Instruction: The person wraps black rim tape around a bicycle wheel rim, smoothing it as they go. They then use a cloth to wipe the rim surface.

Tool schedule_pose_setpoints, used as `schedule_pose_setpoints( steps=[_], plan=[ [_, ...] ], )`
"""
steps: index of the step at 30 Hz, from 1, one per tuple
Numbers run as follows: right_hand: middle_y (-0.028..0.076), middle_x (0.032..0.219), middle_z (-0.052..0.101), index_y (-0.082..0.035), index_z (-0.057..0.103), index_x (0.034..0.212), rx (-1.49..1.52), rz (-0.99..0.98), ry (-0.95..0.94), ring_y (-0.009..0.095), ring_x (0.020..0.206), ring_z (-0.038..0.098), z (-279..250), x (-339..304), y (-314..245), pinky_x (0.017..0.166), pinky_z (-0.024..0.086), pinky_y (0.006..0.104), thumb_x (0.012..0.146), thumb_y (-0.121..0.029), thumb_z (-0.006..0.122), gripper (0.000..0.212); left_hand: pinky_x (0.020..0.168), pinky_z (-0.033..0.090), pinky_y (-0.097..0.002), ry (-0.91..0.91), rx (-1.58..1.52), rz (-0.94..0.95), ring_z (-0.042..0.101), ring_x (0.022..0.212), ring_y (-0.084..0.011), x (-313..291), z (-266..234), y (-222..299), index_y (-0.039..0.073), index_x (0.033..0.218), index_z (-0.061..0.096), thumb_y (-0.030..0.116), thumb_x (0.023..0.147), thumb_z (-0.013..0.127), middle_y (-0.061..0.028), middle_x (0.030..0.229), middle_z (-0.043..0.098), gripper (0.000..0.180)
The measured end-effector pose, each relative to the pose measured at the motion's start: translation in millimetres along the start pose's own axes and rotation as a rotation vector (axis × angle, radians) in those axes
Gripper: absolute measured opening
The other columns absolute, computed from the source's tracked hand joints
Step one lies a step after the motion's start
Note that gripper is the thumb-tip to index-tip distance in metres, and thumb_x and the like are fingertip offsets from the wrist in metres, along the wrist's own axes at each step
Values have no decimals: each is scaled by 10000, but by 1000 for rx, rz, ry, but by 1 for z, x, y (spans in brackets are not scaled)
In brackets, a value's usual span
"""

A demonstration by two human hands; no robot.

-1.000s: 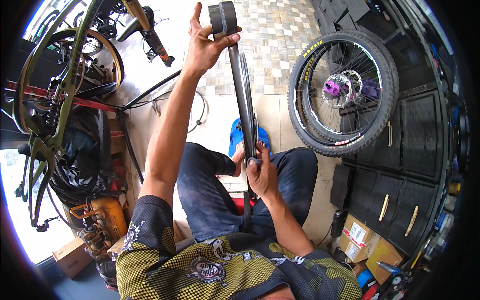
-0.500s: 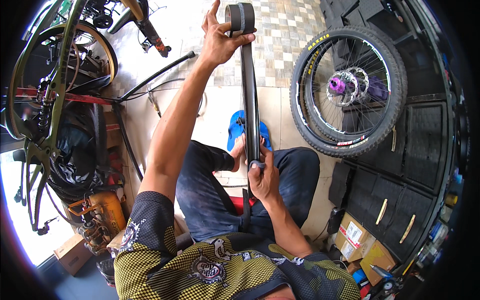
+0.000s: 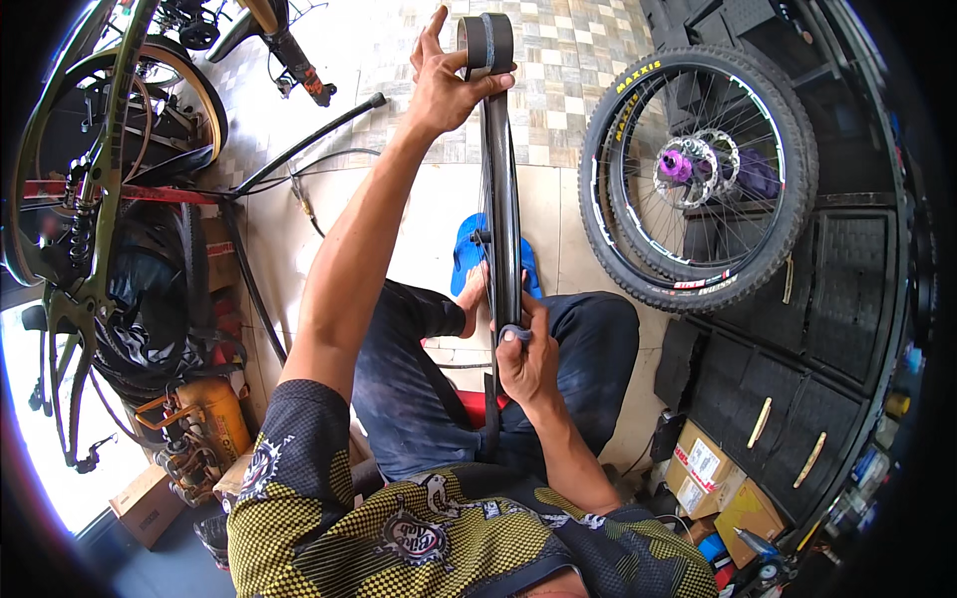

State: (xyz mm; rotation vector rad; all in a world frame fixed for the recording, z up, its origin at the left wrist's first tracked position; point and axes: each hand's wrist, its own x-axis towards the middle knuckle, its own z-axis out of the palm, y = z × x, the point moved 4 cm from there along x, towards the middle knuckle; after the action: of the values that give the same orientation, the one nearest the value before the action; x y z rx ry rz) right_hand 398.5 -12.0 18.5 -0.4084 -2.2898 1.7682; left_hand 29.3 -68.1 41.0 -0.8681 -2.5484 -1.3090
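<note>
My left hand [image 3: 444, 92] is raised at the far end, thumb and a finger gripping a wide dark roll of tape [image 3: 500, 48]; its other fingers point upward. Below the roll, a bare bicycle wheel rim [image 3: 511, 234] stands nearly edge-on between my legs, its hub [image 3: 480, 237] showing to the left. A dark strip runs along the rim beneath the roll, but where tape ends and rim begins is unclear. Closer to me, my right hand [image 3: 528, 367] is closed round the rim, its thumb near a small grey piece [image 3: 515, 333] of unclear kind.
Two tyred wheels [image 3: 797, 199] lean at the right by black drawers [image 3: 847, 279]. Cardboard boxes [image 3: 703, 468] sit below them. A green bicycle frame [image 3: 122, 130] and a black stand leg [image 3: 309, 145] are on the left. A blue slipper [image 3: 467, 249] lies under my foot.
My left hand and the tape roll have shifted slightly right and toward me. The right hand keeps its grip on the rim, nearly still.
</note>
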Motion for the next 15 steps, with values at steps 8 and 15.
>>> schedule_pose_setpoints(
  steps=[8,15],
  plan=[
    [159,963,751,2,504,1453,-42,-7,-3,264,743,758,2,-2,5,658,598,353,1081,-463,510,595,1240,185,-694,-24,19,-44,22,1569,-439,-7,9,-15,298,1101,862,561,795,895,-189,1752,44,405],
    [164,990,763,15,498,1454,-46,-6,-11,263,761,764,2,0,-1,665,596,347,1083,-446,506,592,1241,170,-695,-24,37,-46,10,1576,-442,-9,10,-18,311,1105,859,575,784,897,-193,1750,67,418]
  ],
)
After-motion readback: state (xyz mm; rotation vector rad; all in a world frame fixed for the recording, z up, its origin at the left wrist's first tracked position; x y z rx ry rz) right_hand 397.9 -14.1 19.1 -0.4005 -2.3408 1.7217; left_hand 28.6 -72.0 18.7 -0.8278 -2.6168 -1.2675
